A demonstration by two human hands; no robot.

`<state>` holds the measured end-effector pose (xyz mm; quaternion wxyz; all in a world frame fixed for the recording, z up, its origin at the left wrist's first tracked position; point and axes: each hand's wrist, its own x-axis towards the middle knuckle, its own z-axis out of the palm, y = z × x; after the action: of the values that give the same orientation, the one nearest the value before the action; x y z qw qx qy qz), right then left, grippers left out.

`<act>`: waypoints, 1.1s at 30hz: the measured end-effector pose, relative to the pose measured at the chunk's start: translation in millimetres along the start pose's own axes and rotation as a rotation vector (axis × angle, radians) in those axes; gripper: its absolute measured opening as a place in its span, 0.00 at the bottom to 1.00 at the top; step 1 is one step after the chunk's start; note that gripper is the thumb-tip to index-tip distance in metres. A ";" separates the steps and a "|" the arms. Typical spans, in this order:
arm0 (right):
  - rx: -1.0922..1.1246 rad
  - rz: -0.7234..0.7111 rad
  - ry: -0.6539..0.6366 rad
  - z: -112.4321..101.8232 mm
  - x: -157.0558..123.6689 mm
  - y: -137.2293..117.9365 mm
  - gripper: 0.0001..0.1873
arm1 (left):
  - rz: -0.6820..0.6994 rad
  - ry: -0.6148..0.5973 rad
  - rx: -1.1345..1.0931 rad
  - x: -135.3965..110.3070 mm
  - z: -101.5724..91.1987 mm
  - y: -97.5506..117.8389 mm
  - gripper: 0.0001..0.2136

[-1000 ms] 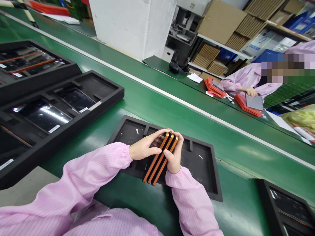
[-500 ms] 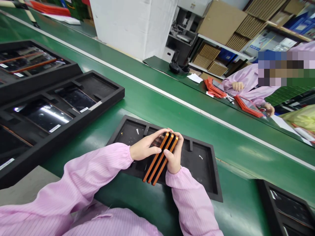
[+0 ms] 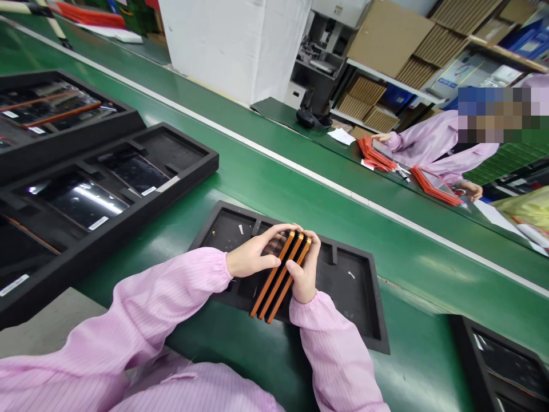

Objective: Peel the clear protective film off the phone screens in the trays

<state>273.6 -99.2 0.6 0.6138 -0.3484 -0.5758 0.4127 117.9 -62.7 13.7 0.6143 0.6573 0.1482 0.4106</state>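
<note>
Three slim, orange-edged phones stand side by side as a tilted stack, edges facing me. My left hand is closed on the stack from the left, its thumb on the near edges and its fingers reaching over the far end. On the other side my right hand grips the stack with its thumb bent toward the left one. The fingertips at the back are partly hidden. Under the hands lies a black foam tray with shallow compartments and a few small white scraps in it.
At left, black trays hold glossy dark phones with white labels. Another tray sits at the lower right. Across the green bench, a co-worker in a pink sleeve handles items near red pouches.
My hands and the stack of phones hold almost the same pose. Across the bench, one of the co-worker's hands has moved left to the red pouches. The view has shifted very slightly.
</note>
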 end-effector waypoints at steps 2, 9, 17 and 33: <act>-0.003 0.001 -0.003 0.3 0.0 0.2 0.32 | -0.013 0.017 0.013 0.7 1.5 1.8 0.31; -0.030 -0.011 -0.020 2.7 2.7 -1.9 0.32 | -0.066 0.180 0.043 2.2 9.0 5.2 0.20; -0.036 -0.017 -0.003 2.1 3.5 -1.8 0.31 | -0.050 0.188 0.039 0.0 8.3 2.1 0.20; 0.081 0.050 -0.032 -1.2 0.5 2.3 0.31 | -0.051 0.016 -0.017 -0.5 -0.2 4.9 0.30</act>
<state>274.5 -97.7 -1.4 0.6077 -0.3309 -0.5592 0.4565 115.9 -63.9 18.1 0.6289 0.6446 0.1662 0.4016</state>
